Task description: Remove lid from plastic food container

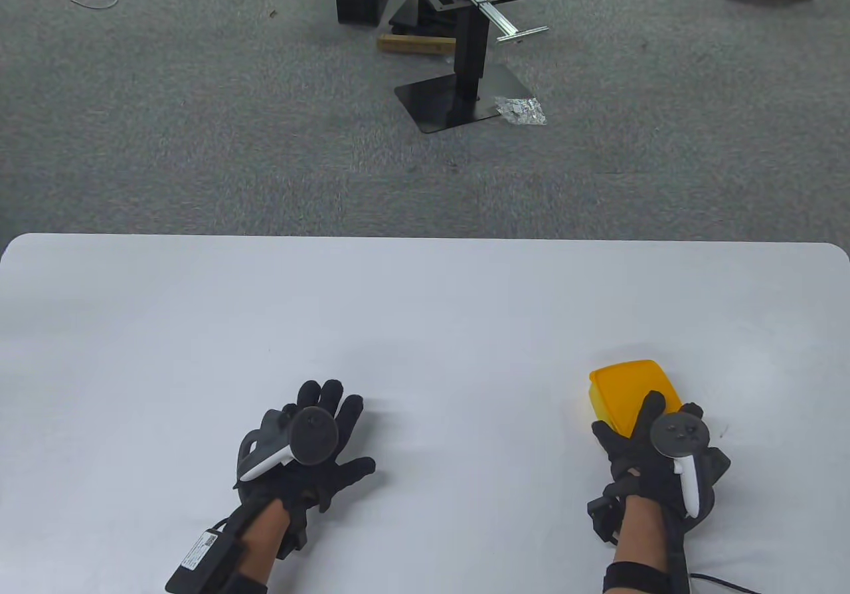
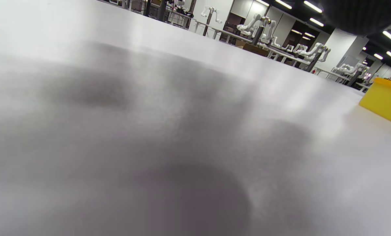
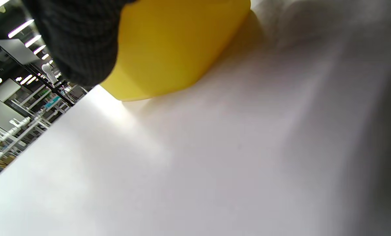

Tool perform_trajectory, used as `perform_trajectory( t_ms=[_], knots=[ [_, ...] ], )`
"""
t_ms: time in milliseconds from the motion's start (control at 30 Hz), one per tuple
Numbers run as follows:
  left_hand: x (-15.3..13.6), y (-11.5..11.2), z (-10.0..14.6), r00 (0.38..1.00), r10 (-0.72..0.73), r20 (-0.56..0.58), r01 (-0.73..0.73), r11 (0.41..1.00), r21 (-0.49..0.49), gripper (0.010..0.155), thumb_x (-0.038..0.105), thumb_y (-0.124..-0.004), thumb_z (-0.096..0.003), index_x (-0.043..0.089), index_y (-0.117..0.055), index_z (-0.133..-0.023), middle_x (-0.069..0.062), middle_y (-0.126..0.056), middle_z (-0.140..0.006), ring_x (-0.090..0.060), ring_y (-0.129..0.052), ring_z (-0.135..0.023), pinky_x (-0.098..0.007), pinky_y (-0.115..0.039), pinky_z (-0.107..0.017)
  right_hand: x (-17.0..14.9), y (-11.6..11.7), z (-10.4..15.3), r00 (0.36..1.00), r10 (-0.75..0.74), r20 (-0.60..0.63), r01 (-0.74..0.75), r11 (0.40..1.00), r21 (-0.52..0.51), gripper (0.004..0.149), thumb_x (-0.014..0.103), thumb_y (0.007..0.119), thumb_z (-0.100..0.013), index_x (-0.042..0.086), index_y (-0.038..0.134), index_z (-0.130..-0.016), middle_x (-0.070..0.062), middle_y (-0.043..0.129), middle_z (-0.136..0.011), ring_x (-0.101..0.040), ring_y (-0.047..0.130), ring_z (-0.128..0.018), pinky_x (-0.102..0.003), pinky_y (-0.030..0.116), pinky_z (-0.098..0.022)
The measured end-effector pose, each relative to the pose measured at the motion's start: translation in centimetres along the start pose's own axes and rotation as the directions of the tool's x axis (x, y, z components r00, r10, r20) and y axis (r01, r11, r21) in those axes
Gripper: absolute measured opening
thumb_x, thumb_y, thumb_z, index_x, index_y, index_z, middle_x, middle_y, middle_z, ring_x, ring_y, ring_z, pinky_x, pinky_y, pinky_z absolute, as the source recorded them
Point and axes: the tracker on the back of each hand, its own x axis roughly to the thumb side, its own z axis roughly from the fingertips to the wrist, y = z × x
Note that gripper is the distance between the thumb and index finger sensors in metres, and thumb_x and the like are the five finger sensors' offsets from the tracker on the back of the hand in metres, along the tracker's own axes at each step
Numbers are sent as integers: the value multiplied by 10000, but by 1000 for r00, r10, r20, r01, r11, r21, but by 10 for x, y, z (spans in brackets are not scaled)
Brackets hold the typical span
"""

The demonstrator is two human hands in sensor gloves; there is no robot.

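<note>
A yellow plastic food container (image 1: 624, 388) with its yellow lid on sits on the white table (image 1: 425, 315) at the near right. My right hand (image 1: 637, 431) holds its near end, with the thumb at the left side and the fingers over the lid. The right wrist view shows a gloved finger (image 3: 81, 42) against the container's wall (image 3: 176, 49). My left hand (image 1: 332, 421) lies flat on the table with its fingers spread, empty, well to the left of the container. The left wrist view shows the container (image 2: 383, 98) far off at the right edge.
The table's far edge (image 1: 425, 238) runs across the middle of the table view. Beyond it are grey carpet and a black metal stand (image 1: 465, 76).
</note>
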Motion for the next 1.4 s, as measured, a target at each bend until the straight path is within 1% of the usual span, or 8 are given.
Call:
perform_trajectory(
  t_ms=[400,500,667,800,967,1067,1133,1400],
  knots=[
    [0,8,5,997,61,39,-63,997,44,984,752,-665,-394,349,-181,-1149,28,37,-1138,-353,79,-1054,-642,-180,-791,21,-1,11,968,-120,219,131,991,-32,971,579,945,-439,272,358,-1149,-168,-46,-1144,-519,230,-1065,-606,324,-854],
    [3,14,10,992,99,73,-105,991,81,992,745,-689,-392,341,-193,-1151,27,23,-1143,-353,67,-1060,-639,-186,-792,50,6,27,902,-149,406,154,988,20,960,579,965,-404,227,453,-1135,-215,51,-1153,-556,315,-1034,-638,394,-814],
    [16,20,21,976,125,181,-157,972,175,1019,729,-761,-357,344,-253,-1152,56,-59,-1175,-323,46,-1102,-615,-216,-821,104,34,75,728,29,684,-123,988,89,945,617,963,-389,206,529,-1122,-254,147,-1165,-568,409,-1013,-641,472,-787],
    [40,19,28,953,100,287,-154,973,172,1120,770,-822,-260,370,-270,-1149,85,-109,-1197,-305,-51,-1140,-603,-245,-847,133,64,114,598,-6,802,-238,954,185,933,619,977,-376,209,572,-1110,-252,187,-1175,-555,432,-1022,-631,488,-791],
    [62,1,24,938,60,341,-89,993,71,1143,765,-868,-213,440,-277,-1137,129,-185,-1209,-310,-224,-1197,-630,-350,-859,141,74,126,590,-233,773,-154,907,392,918,604,1001,-371,190,619,-1096,-256,225,-1183,-560,445,-1027,-633,492,-790],
    [59,-2,20,924,171,343,-205,976,66,851,707,-757,-334,598,-377,-1087,198,-245,-1207,-297,-296,-1213,-612,-398,-873,134,68,122,587,-274,762,-136,894,426,918,613,1001,-373,196,623,-1098,-258,258,-1187,-553,462,-1029,-625,506,-792],
    [59,-2,19,873,307,378,-351,935,51,677,608,-694,-412,578,-511,-1063,197,-342,-1200,-294,-491,-1197,-556,-500,-877,133,65,122,578,-321,750,-87,890,448,993,616,999,-377,193,522,-1138,-280,228,-1175,-543,465,-1031,-616,505,-796],
    [59,5,27,789,393,473,-522,834,178,590,505,-737,-415,416,-772,-997,40,-677,-1121,-558,-717,-1013,-572,-753,-755,134,79,118,600,-470,648,4,811,585,1125,650,955,-396,197,278,-1172,-339,158,-1141,-593,355,-1014,-644,420,-784]
  ],
)
